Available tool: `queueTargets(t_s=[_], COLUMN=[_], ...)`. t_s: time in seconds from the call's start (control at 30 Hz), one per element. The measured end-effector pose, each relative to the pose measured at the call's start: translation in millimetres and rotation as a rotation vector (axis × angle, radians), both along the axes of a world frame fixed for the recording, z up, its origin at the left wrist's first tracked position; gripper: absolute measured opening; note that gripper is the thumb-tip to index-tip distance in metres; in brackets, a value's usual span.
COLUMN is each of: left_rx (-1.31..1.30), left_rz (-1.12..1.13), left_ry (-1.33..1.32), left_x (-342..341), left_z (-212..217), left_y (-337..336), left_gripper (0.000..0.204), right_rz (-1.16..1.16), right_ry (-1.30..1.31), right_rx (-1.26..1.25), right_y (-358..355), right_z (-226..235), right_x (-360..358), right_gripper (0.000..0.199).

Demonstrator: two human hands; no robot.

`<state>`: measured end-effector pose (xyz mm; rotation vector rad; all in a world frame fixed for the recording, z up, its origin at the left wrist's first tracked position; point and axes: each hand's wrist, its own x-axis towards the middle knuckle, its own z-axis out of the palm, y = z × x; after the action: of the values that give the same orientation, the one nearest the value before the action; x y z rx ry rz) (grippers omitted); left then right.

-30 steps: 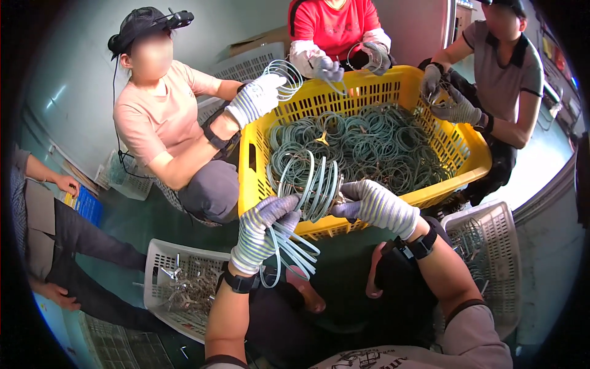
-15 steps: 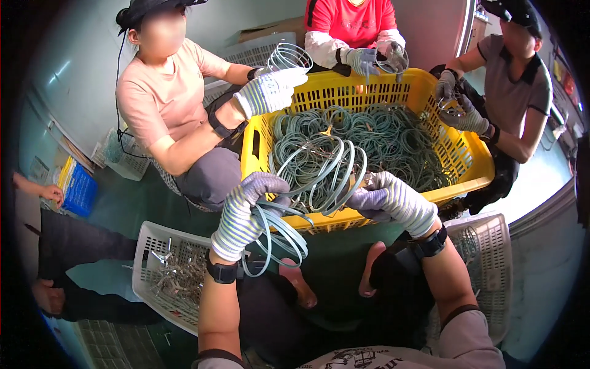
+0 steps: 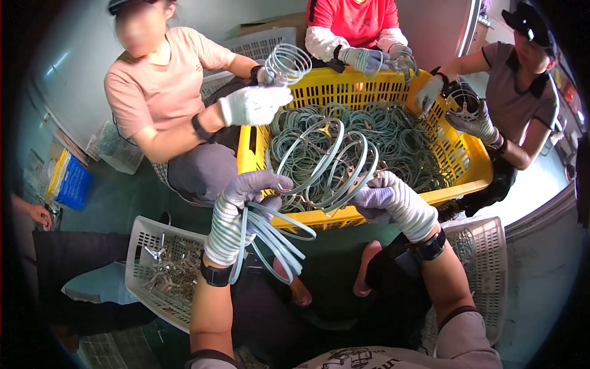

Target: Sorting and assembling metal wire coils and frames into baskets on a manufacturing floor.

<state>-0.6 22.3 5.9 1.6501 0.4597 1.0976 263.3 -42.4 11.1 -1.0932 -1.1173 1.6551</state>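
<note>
My left hand (image 3: pixel 230 218), in a striped knit glove, is closed around a bundle of loose grey-blue rings (image 3: pixel 265 232) that hangs below its fingers. Its thumb and index finger reach to the left side of a round frame (image 3: pixel 375 161), made of similar rings joined by small metal clips. On the frame's right side, my right hand (image 3: pixel 402 208), gloved alike, is closed with its fingertips on the rings. The frame is tilted over the near part of a yellow basket (image 3: pixel 430 196) heaped with tangled grey-green rings (image 3: pixel 393 132). The exact finger contacts are partly hidden.
A white crate (image 3: pixel 138 246) of small metal pieces stands at my left, another white crate (image 3: pixel 499 264) at my right. Three co-workers sit around the basket; the left one holds a ring frame (image 3: pixel 287 64), the right one another (image 3: pixel 464 101). A blue-yellow bag (image 3: pixel 70 184) lies far left.
The frame between my hands has turned and its rings now stand further apart. My left hand has shifted slightly left with the bundle. The left co-worker leans left; the right co-worker's hands have moved apart.
</note>
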Motion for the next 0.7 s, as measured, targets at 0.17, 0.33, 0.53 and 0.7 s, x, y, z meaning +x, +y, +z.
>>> queueTargets(t_s=[0.17, 0.33, 0.53, 0.7], left_rx=[-0.011, -0.334, 0.036, 0.326], left_rz=[-0.054, -0.005, 0.074, 0.417], left_ry=[-0.171, -0.211, -0.049, -0.05], left_x=[7, 7, 14, 13], left_z=[0, -9, -7, -6], left_y=[-6, -4, -10, -2], left_gripper=[0.058, 0.062, 0.063, 0.051], right_rz=[0.021, 0.037, -0.122, -0.221], right_ry=[0.061, 0.074, -0.052, 0.047], right_rx=[-0.048, -0.048, 0.146, 0.247], right_y=[1, 2, 5, 8], right_z=[0, -4, -4, -13], right_x=[-8, -9, -25, -21], right_gripper=[0.023, 0.023, 0.016, 0.019])
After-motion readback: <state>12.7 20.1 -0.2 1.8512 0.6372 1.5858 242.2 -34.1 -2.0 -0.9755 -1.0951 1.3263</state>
